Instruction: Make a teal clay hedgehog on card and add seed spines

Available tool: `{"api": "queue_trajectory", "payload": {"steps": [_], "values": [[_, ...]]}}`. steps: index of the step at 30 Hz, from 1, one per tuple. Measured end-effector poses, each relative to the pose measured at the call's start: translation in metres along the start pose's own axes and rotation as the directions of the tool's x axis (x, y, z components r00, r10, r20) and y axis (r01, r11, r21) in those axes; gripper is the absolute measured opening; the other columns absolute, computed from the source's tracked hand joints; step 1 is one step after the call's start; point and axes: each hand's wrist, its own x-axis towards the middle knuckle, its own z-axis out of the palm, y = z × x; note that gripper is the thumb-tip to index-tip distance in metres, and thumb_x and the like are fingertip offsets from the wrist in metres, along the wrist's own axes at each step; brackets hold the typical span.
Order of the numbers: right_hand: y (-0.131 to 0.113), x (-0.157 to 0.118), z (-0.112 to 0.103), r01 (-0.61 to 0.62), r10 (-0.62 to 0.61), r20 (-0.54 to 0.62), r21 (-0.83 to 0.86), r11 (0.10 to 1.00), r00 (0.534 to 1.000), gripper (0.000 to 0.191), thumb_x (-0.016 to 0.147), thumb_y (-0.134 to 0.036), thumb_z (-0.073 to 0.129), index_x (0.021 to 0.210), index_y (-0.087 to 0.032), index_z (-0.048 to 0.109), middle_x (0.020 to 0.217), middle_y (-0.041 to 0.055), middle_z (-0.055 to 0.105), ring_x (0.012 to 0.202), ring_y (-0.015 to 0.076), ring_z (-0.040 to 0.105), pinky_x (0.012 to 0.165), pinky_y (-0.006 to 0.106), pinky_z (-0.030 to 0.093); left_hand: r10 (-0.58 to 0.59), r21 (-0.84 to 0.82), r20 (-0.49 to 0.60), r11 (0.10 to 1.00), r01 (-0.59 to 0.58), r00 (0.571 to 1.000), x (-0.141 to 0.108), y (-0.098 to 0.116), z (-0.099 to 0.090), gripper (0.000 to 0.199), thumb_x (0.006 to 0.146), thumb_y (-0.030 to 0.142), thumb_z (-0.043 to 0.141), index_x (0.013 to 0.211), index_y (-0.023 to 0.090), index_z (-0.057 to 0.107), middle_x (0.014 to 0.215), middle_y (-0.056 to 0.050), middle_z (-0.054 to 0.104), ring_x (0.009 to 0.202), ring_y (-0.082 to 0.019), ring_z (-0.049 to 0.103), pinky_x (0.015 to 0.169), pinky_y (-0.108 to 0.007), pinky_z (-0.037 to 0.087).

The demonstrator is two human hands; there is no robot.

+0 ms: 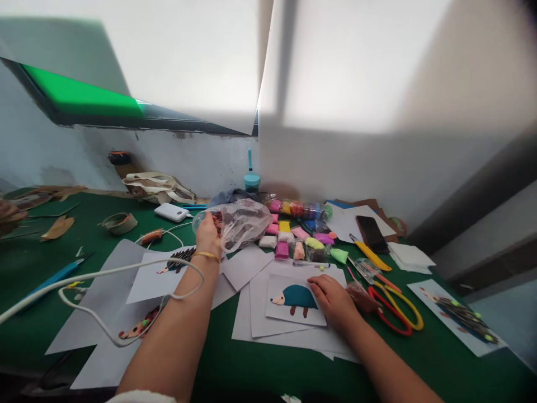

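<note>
My left hand (208,232) reaches forward and grips a clear plastic bag (248,221), its fingers partly hidden by the film. My right hand (333,302) lies with its fingertips on the right edge of a white card (274,320). On this card is a hedgehog figure (298,296) with a teal body, pale face and brown legs. White paper sheets (243,327) lie under the card. Beyond it are several small packets of coloured clay (282,250), and a pen (310,263).
Scissors (396,313) and a yellow cutter (371,252) lie on the right, near a phone (372,234). More hedgehog cards (457,316) lie at both sides. A white cable (104,272) loops across the left. A power bank (172,211) and blue cup (251,182) stand further back.
</note>
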Motion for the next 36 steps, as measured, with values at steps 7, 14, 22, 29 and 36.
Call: {"api": "queue_trajectory", "payload": {"steps": [7, 14, 22, 29, 36], "values": [[0.0, 0.001, 0.0, -0.009, 0.009, 0.011, -0.003, 1.0, 1.0, 0.037, 0.099, -0.04, 0.035, 0.107, -0.021, 0.066, 0.105, 0.0088, 0.067, 0.103, 0.0234, 0.06, 0.091, 0.038, 0.046, -0.234, -0.761, 0.043, 0.622, 0.183, 0.971, -0.116, 0.004, 0.011, 0.046, 0.083, 0.056, 0.064, 0.071, 0.02, 0.039, 0.061, 0.009, 0.035, 0.046, -0.003, 0.035, 0.039, -0.013, 0.026], [-0.002, 0.001, -0.001, -0.002, 0.002, 0.006, -0.017, 1.0, 1.0, 0.035, 0.099, -0.037, 0.036, 0.105, -0.021, 0.066, 0.103, 0.0082, 0.067, 0.102, 0.0229, 0.06, 0.09, 0.037, 0.047, -0.182, -0.402, 0.376, 0.851, 0.337, 0.908, -0.153, -0.017, 0.087, 0.045, 0.08, 0.063, 0.057, 0.073, 0.021, 0.04, 0.056, 0.009, 0.036, 0.045, -0.006, 0.031, 0.042, -0.018, 0.022], [-0.003, 0.001, -0.003, 0.01, -0.01, 0.022, -0.015, 1.0, 1.0, 0.034, 0.098, -0.035, 0.037, 0.105, -0.02, 0.067, 0.102, 0.0088, 0.067, 0.101, 0.0229, 0.06, 0.09, 0.038, 0.047, -0.13, -0.113, 0.474, 0.972, 0.207, 0.871, -0.122, -0.057, 0.116, 0.03, 0.074, 0.046, 0.066, 0.065, 0.018, 0.058, 0.054, 0.004, 0.049, 0.053, -0.011, 0.044, 0.052, -0.023, 0.033], [-0.003, 0.0, -0.004, 0.011, -0.011, 0.035, -0.008, 1.0, 0.999, 0.033, 0.098, -0.035, 0.038, 0.104, -0.021, 0.067, 0.103, 0.0084, 0.068, 0.102, 0.0227, 0.06, 0.091, 0.037, 0.047, -0.127, -0.038, 0.581, 0.982, 0.182, 0.804, -0.128, -0.056, 0.105, 0.042, 0.077, 0.055, 0.062, 0.082, 0.015, 0.073, 0.084, -0.007, 0.071, 0.08, -0.02, 0.062, 0.074, -0.03, 0.047], [-0.001, 0.0, -0.004, 0.01, -0.01, 0.044, -0.001, 1.0, 0.999, 0.033, 0.098, -0.034, 0.037, 0.106, -0.022, 0.066, 0.104, 0.0087, 0.067, 0.103, 0.0232, 0.059, 0.092, 0.038, 0.047, -0.114, -0.086, 0.64, 0.972, 0.218, 0.76, -0.13, -0.044, 0.086, 0.074, 0.094, 0.066, 0.022, 0.116, 0.013, 0.068, 0.109, -0.014, 0.072, 0.11, -0.026, 0.063, 0.101, -0.041, 0.043]]}}
